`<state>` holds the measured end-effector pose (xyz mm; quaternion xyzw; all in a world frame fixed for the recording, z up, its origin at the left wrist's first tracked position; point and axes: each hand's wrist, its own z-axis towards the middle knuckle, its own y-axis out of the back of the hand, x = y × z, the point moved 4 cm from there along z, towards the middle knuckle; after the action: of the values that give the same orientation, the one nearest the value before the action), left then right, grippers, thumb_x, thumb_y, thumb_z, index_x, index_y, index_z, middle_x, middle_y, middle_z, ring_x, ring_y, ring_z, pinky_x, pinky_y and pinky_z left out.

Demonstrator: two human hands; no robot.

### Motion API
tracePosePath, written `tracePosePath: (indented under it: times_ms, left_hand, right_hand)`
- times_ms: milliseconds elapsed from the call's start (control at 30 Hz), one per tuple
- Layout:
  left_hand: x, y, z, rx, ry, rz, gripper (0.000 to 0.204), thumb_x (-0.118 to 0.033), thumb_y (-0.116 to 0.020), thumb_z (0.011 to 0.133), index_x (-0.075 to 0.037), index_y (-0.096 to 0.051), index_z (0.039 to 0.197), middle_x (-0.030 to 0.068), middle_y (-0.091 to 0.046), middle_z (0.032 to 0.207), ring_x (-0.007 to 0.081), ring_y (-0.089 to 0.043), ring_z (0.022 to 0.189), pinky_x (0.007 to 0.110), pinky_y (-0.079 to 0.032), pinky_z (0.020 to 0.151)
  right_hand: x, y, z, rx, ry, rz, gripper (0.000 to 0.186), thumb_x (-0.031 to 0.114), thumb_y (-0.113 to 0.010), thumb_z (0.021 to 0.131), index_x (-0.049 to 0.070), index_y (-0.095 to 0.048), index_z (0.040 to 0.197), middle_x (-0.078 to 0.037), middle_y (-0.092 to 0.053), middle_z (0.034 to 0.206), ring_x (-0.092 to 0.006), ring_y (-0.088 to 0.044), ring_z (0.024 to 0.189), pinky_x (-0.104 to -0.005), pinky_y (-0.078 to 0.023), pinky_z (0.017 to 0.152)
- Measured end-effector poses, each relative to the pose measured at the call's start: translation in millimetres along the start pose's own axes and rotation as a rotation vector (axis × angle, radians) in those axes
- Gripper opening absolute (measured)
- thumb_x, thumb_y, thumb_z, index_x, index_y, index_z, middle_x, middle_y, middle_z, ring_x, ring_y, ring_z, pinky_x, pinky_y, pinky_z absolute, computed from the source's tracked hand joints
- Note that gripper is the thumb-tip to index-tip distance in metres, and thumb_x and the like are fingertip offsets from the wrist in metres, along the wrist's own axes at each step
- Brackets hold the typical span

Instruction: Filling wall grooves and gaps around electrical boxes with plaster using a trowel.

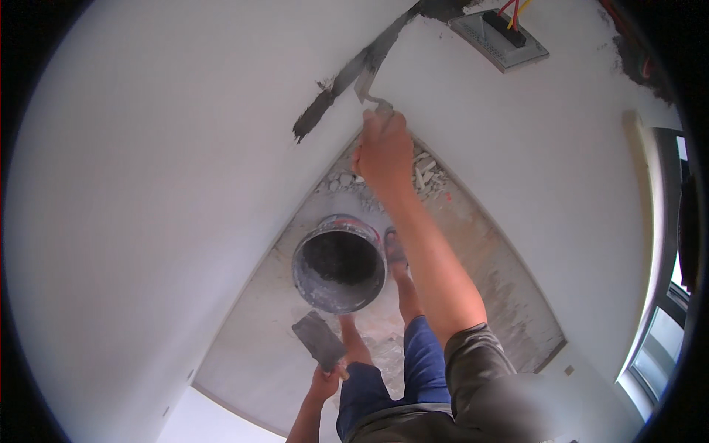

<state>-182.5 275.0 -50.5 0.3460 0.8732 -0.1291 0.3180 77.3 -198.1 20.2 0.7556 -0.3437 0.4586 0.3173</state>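
Trowel (363, 84) is up high, right by a long dark stripe (317, 114) on the white wall (170, 162). The right hand (385, 144) is wrapped around its handle. Down low, the left hand (323, 383) holds a flat dark board (318, 340) by its handle. A round bucket (341, 301) is near the legs (410, 299). Broken bits (427, 174) lie on the floor (255, 347).

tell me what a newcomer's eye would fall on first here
Probably the dark streak across the white wall, top centre, with the right hand holding a trowel beside it. Next, the big round bucket near the middle, and just below it the flat dark tool in the left hand.
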Motion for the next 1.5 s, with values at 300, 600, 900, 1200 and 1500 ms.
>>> tracePosePath:
  times_ms: [300, 600, 900, 1200, 1500]
  left_hand:
    - [-13, -11, -3, 0.031, 0.021, -0.134, 0.013, -0.001, -0.047, 0.094, -0.001, -0.058, 0.101, 0.0063, -0.064, 0.085, 0.0141, -0.062, 0.076, 0.030, -0.050, 0.070]
    - [3, 4, -9, -0.006, -0.068, 0.120, 0.014, -0.001, -0.049, 0.092, 0.000, -0.060, 0.100, 0.0082, -0.065, 0.079, 0.0174, -0.064, 0.075, 0.031, -0.050, 0.070]
    - [-3, 2, -9, 0.048, 0.120, 0.202, 0.016, -0.009, -0.051, 0.096, -0.002, -0.061, 0.105, 0.0085, -0.067, 0.100, 0.0181, -0.062, 0.096, 0.032, -0.048, 0.086]
    - [-1, 6, -3, 0.030, 0.074, 0.179, 0.017, -0.010, -0.052, 0.095, -0.002, -0.062, 0.105, 0.0082, -0.068, 0.100, 0.0175, -0.062, 0.097, 0.032, -0.048, 0.086]
    - [-47, -22, 22, -0.080, 0.059, 0.199, 0.019, -0.013, -0.054, 0.096, -0.002, -0.066, 0.105, 0.0077, -0.070, 0.101, 0.0179, -0.064, 0.096, 0.033, -0.048, 0.087]
  right_hand:
    - [-4, 0, -19, 0.036, 0.075, -0.029, 0.035, 0.027, -0.050, 0.098, -0.005, -0.038, 0.095, -0.017, -0.058, 0.058, -0.0276, -0.059, 0.043, -0.0370, -0.048, 0.041]
    - [-8, -6, -38, 0.044, 0.011, 0.014, 0.027, 0.023, -0.050, 0.098, -0.001, -0.041, 0.091, -0.008, -0.054, 0.054, -0.0194, -0.055, 0.041, -0.0340, -0.044, 0.042]
    - [-35, -3, -40, 0.046, 0.049, -0.070, 0.030, 0.023, -0.049, 0.097, -0.006, -0.043, 0.097, -0.031, -0.060, 0.078, -0.0535, -0.056, 0.072, -0.0532, -0.045, 0.061]
    - [-30, 55, -65, 0.253, -0.334, 0.542, 0.031, 0.033, -0.051, 0.099, 0.005, -0.054, 0.110, 0.001, -0.047, 0.069, -0.0065, -0.047, 0.052, -0.0237, -0.039, 0.041]
    - [-52, 122, -23, 0.410, -0.138, 0.345, 0.037, 0.032, -0.052, 0.099, 0.003, -0.053, 0.122, 0.001, -0.050, 0.072, -0.0075, -0.046, 0.051, -0.0227, -0.036, 0.043]
